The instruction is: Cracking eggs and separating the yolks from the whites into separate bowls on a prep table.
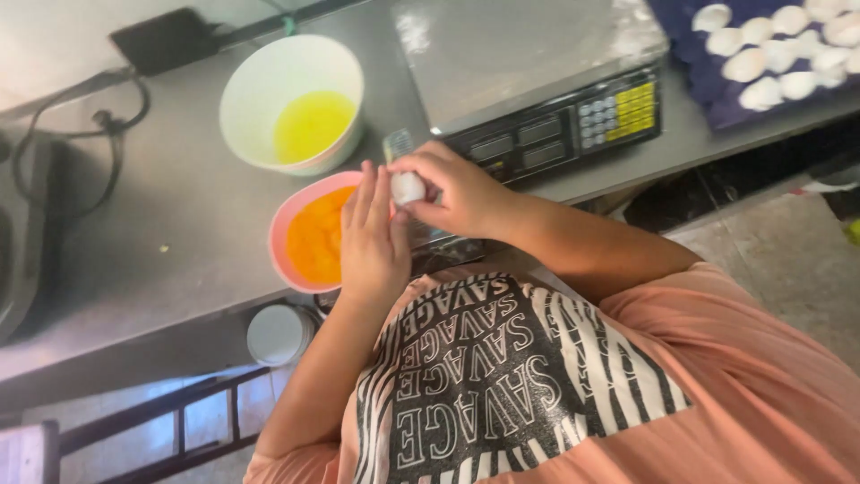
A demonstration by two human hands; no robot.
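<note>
- One white egg [408, 187] sat pinched between both hands, held in the air just past the near edge of the steel counter [179, 215], right beside the right-hand rim of the pink bowl [288, 218].
- Right hand [452, 188] came at the egg from the right and above; its thumb and fingertips were curled shut around the shell, covering its right side, so the egg lay just left of those fingers.
- Left hand [372, 235] rose from below, fingers straight and close together, their tips touching the egg's left side; it propped the shell rather than wrapping it, palm turned partly toward the pink bowl.
- Both hands were equally near the egg, as both touched it; the right one had the fuller hold.
- Its long axis could not be told, since too little of the shell showed between the fingers.
- Whether the shell was cracked could not be told either.
- The pink bowl held orange yolk, and lay to the left of the egg and lower, its rim partly hidden behind the left fingers.
- Beyond it, farther from the near edge, stood a white bowl [260, 81] with clear yellow liquid at its bottom.
- A digital scale [528, 63] with a steel platform stood behind the right hand, its keypad face turned toward the person.
- At the far right corner a dark blue tray [717, 99] carried more white eggs or shells [761, 54].
- A black cable [107, 125] trailed across the far left of the counter.
</note>
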